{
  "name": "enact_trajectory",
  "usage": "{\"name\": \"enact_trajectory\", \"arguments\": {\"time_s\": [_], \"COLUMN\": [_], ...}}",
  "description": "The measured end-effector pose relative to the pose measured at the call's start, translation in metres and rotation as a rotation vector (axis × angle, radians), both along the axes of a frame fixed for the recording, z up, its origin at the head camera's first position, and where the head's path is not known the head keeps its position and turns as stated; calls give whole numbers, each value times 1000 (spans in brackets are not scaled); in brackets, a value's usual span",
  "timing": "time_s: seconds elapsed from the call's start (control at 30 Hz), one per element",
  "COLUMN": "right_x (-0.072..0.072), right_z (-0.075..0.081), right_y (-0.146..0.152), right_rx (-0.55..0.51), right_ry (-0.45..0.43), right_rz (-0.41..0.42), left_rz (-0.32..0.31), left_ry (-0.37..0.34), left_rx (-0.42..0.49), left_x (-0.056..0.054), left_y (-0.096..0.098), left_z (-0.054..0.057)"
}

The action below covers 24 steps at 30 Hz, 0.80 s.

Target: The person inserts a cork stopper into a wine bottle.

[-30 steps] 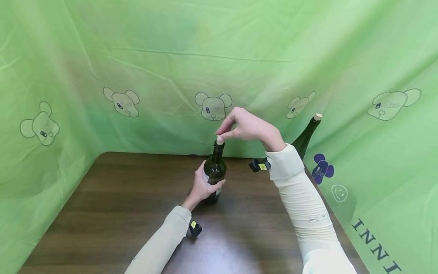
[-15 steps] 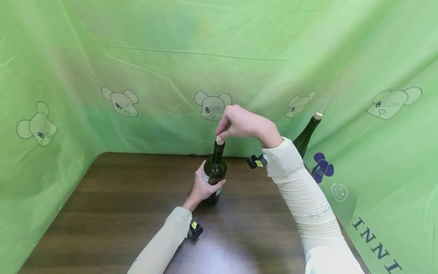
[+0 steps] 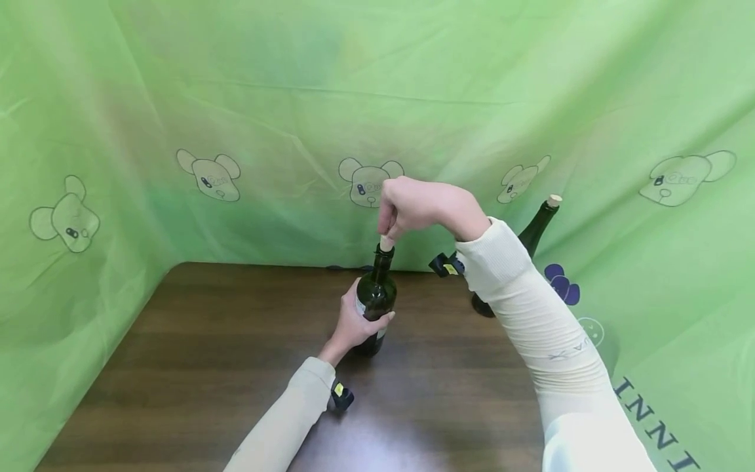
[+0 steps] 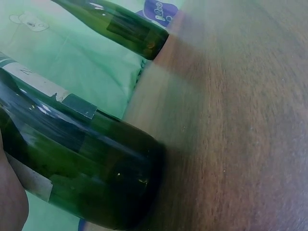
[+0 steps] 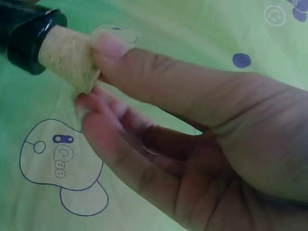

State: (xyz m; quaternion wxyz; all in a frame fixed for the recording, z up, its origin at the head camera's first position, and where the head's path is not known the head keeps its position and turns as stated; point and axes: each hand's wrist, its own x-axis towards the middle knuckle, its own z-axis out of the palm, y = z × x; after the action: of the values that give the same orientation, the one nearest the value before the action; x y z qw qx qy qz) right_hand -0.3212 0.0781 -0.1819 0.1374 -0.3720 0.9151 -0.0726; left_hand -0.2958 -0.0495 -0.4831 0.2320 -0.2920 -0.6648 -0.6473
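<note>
A dark green wine bottle [image 3: 375,295] stands upright on the table, and my left hand [image 3: 354,326] grips it around the body. Its lower part with torn label pieces fills much of the left wrist view, where the bottle [image 4: 96,154] meets the wood. Over its mouth, my right hand [image 3: 421,206] pinches a cork [image 3: 386,243] between thumb and fingers. In the right wrist view the cork [image 5: 70,55] sits in the bottle neck [image 5: 31,41] with a good length showing above the rim, and the thumb and fingertips [image 5: 108,45] hold its outer end.
A second green bottle [image 3: 538,229] with a cork [image 3: 554,200] in its mouth stands at the right of the table, partly behind the right sleeve. Green printed cloth [image 3: 283,131] walls in the brown wooden table [image 3: 206,341] at the back and sides.
The right hand has tilted and closed more steeply over the cork, its fingers pointing further down. The left hand keeps its grip on the bottle. The whole head view has shifted slightly.
</note>
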Motion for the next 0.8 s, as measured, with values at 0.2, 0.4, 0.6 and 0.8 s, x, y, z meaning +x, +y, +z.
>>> {"name": "enact_trajectory", "arguments": {"time_s": [0.2,0.4,0.6,0.8], "right_x": [2,7,12,14], "right_z": [-1,-1,-3,-7], "right_y": [3,-4,-7,-10], "right_rx": [-19,26,-2,-27], "right_ry": [37,87,98,133], "right_rz": [15,45,27,67], "left_rz": [-1,22,19,27], "left_ry": [16,4,-1,-1], "left_rx": [6,-1,-2,10], "left_x": [0,-14,-19,-14], "left_y": [4,6,0,0], "left_z": [2,-23,-32,-25]}}
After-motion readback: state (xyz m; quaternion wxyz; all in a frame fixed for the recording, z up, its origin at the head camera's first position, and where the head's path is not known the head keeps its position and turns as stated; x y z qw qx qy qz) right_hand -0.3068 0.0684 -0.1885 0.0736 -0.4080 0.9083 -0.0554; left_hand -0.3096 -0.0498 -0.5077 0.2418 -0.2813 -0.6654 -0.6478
